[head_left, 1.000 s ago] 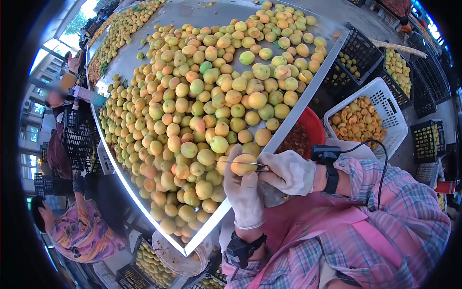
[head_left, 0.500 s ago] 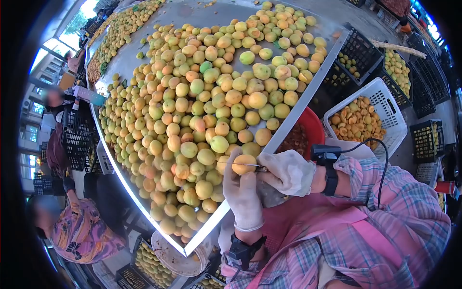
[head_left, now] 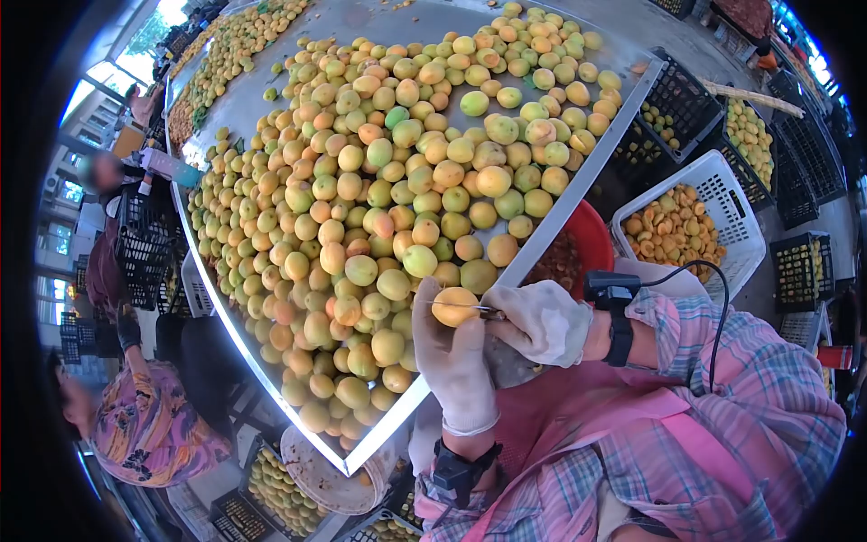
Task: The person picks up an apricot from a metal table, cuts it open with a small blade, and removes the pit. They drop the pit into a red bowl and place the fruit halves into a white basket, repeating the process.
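Note:
An orange-yellow apricot (head_left: pixel 454 308) sits between the thumb and fingers of my gloved left hand (head_left: pixel 459 375), just above the table's near corner. My gloved right hand (head_left: pixel 546 323) is closed around a small knife (head_left: pixel 489 313), mostly covered by the fingers. Its thin blade meets the right side of the apricot. A large heap of whole apricots (head_left: pixel 361 208), green to orange, spreads over the metal-edged table (head_left: pixel 578 199) right beyond both hands.
Right of the table stand a red tub (head_left: pixel 591 244) with brown contents, a white basket (head_left: pixel 742 203) of apricot halves and black crates (head_left: pixel 682 99). Below the near corner is a whitish bucket (head_left: pixel 312 470). A person in a patterned top (head_left: pixel 158 425) is at the left.
The knife blade, earlier stretched across the apricot and past its left side, now shows only at its right side. The view has shifted slightly.

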